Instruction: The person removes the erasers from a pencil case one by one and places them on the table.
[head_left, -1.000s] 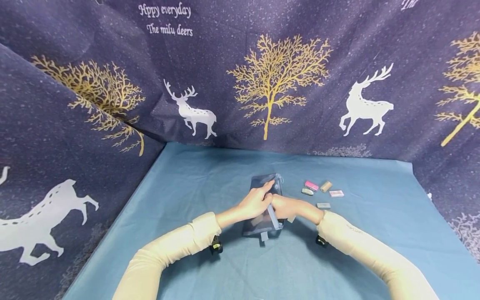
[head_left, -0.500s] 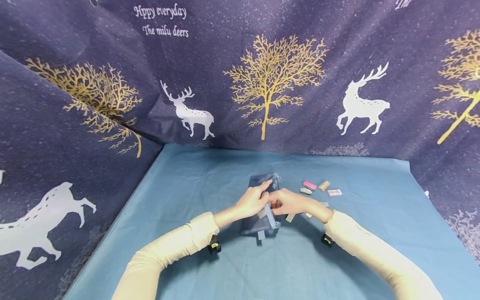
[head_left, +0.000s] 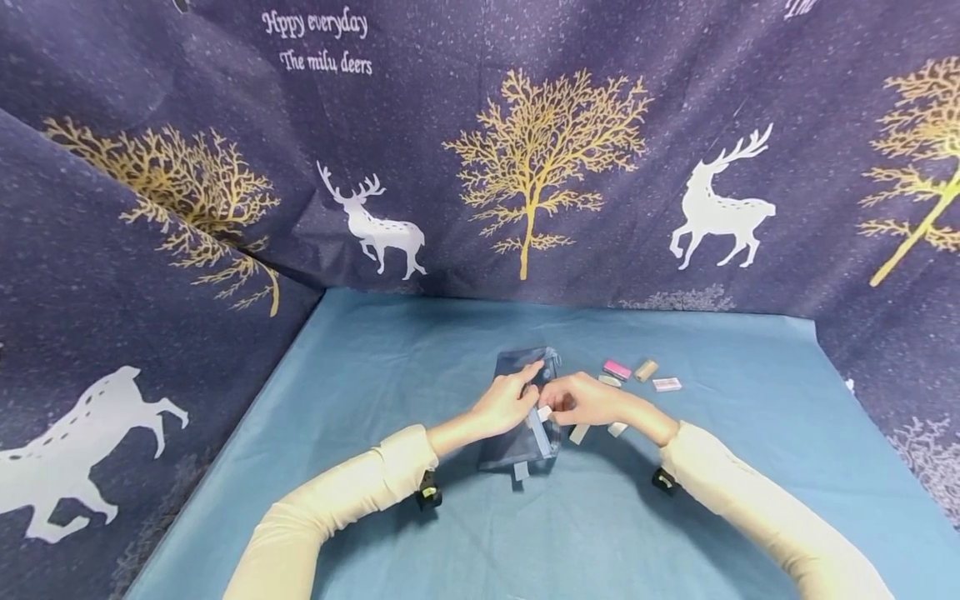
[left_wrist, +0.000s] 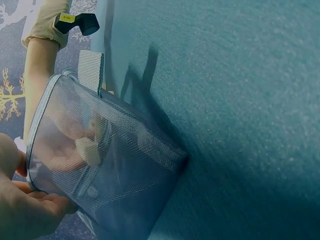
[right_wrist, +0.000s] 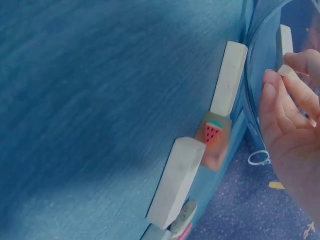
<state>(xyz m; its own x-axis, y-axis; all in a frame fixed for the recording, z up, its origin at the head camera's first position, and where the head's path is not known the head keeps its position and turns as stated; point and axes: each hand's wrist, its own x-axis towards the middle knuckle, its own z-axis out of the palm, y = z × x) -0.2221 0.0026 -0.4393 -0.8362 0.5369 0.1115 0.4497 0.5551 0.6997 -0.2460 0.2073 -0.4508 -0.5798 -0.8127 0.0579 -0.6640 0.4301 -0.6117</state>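
A blue mesh zip pouch [head_left: 517, 454] lies on the cloth in the head view, its zipped mouth spread towards the right. My left hand [head_left: 504, 410] grips the far edge of that mouth, and the left wrist view has its fingers [left_wrist: 37, 197] pinching the rim. At the opening, my right hand [head_left: 588, 402] pinches a small whitish eraser [head_left: 545, 413] between thumb and fingers. Through the mesh, the left wrist view gives a cream block [left_wrist: 88, 151] by the right fingertips. Another white eraser [right_wrist: 285, 37] shows behind the right fingers in the right wrist view, partly hidden.
Right of the pouch lie several erasers: a pink one [head_left: 617, 369], a tan one [head_left: 646, 371], a white-and-pink one [head_left: 667, 384] and a cream one [head_left: 579, 433]. An eraser with a watermelon print [right_wrist: 214, 140] lies among white ones. A dark deer-patterned curtain [head_left: 600, 275] hangs behind.
My right hand has shifted slightly rightward from deeper at the pouch mouth, and a whitish eraser now shows between its fingers. The left hand keeps its hold on the pouch.
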